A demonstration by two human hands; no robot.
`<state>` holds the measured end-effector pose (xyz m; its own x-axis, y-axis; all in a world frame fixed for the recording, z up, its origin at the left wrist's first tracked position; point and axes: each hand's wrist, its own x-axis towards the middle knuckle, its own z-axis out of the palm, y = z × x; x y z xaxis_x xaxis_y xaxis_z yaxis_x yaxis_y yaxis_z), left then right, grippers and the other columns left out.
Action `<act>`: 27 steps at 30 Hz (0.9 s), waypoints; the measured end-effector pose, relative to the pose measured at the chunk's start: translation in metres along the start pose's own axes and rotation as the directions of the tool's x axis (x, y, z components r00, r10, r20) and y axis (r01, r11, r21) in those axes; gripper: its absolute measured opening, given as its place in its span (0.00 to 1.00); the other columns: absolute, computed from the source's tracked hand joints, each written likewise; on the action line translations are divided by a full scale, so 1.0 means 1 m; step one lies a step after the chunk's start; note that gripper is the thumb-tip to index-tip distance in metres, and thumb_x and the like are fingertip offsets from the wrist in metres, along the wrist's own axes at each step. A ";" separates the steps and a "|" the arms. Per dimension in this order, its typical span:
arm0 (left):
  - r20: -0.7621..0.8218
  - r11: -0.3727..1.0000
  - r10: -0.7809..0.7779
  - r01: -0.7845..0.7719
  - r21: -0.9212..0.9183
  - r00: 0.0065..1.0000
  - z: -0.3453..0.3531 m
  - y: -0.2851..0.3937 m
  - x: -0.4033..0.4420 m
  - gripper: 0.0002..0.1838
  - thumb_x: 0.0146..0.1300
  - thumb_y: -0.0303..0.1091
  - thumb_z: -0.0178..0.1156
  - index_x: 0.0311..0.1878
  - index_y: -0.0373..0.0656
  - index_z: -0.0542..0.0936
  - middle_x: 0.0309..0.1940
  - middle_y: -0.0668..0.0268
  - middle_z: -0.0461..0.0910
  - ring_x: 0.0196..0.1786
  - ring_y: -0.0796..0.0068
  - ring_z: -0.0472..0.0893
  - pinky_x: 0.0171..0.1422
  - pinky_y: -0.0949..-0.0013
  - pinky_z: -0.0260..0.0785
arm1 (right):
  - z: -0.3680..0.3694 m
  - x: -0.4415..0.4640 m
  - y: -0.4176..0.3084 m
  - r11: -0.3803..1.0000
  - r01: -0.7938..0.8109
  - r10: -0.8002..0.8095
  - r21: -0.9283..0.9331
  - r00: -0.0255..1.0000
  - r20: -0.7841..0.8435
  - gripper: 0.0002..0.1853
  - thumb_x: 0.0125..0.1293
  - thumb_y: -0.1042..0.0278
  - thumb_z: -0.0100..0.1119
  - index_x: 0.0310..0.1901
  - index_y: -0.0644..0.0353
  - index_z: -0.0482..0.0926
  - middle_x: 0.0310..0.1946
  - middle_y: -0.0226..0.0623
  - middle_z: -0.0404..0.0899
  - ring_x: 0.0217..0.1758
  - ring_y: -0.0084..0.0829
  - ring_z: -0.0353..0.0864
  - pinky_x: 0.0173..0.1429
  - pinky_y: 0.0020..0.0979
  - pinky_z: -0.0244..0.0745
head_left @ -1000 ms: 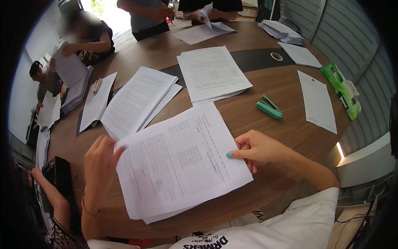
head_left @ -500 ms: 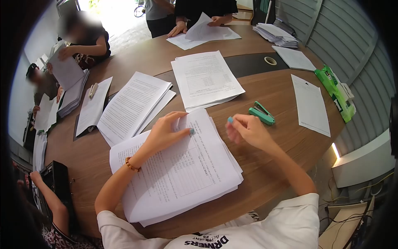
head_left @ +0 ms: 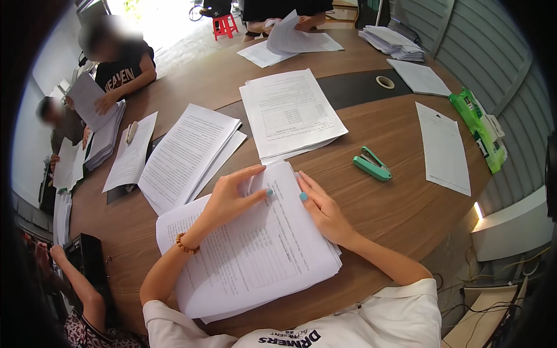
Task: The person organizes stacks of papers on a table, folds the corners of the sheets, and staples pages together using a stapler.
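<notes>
A thick stack of printed papers lies slanted on the table in front of me. My left hand is at the stack's far edge, its fingers over that edge and its thumb on the top sheet. The top sheet bulges slightly between that thumb and forefinger. Along the right edge, my right hand has its fingers against the sheet sides, and its thumb touches the top page. The undersides of both hands are hidden. A green stapler rests to the right of my right hand.
Beyond the stack lie a second paper pile and a slanted pile. A single sheet, a tape roll and a green packet are at right. Other people handle papers at the far and left sides.
My right hand has moved left from above the table onto the stack's right edge. My left hand keeps its place. At the back, a red stool has come into view.
</notes>
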<state>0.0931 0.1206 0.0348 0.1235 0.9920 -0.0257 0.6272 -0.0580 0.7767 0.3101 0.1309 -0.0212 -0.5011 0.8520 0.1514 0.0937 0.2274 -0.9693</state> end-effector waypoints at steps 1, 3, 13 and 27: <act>0.013 1.000 -0.029 0.029 -0.004 1.000 -0.001 0.004 0.000 0.26 0.49 0.32 0.64 0.54 0.38 0.74 0.49 0.59 0.77 0.48 0.75 0.76 0.53 0.74 0.67 | 0.000 0.001 0.003 0.999 0.022 -0.022 -0.023 1.000 0.002 0.24 0.67 0.65 0.39 0.61 0.70 0.59 0.66 0.52 0.51 0.66 0.42 0.59 0.64 0.32 0.57; 0.031 0.998 -0.059 0.059 -0.006 0.998 0.000 0.004 0.000 0.26 0.49 0.31 0.64 0.54 0.38 0.74 0.48 0.59 0.77 0.47 0.76 0.76 0.52 0.75 0.67 | 0.001 0.001 0.006 0.998 0.039 -0.039 -0.044 0.999 0.001 0.25 0.68 0.64 0.40 0.62 0.70 0.58 0.66 0.52 0.51 0.67 0.42 0.57 0.65 0.32 0.55; 0.009 1.000 0.011 -0.011 -0.026 1.000 0.000 -0.001 0.002 0.25 0.49 0.31 0.63 0.54 0.41 0.75 0.47 0.58 0.78 0.44 0.74 0.78 0.50 0.73 0.69 | -0.004 0.004 0.003 0.998 0.018 -0.021 0.053 0.998 0.055 0.25 0.67 0.60 0.42 0.64 0.58 0.58 0.65 0.56 0.50 0.69 0.46 0.52 0.66 0.36 0.53; 0.058 0.998 0.050 -0.053 0.045 0.997 -0.001 -0.004 0.000 0.26 0.53 0.31 0.62 0.57 0.39 0.71 0.43 0.56 0.79 0.38 0.70 0.81 0.44 0.71 0.72 | 0.001 0.012 0.015 0.992 0.069 -0.061 -0.104 0.995 0.078 0.30 0.65 0.60 0.47 0.67 0.57 0.53 0.65 0.58 0.49 0.68 0.49 0.51 0.67 0.38 0.50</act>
<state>0.0899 0.1209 0.0330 0.1994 0.9796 -0.0231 0.6538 -0.1154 0.7478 0.3044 0.1443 -0.0346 -0.5716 0.7972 0.1944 0.1481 0.3332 -0.9311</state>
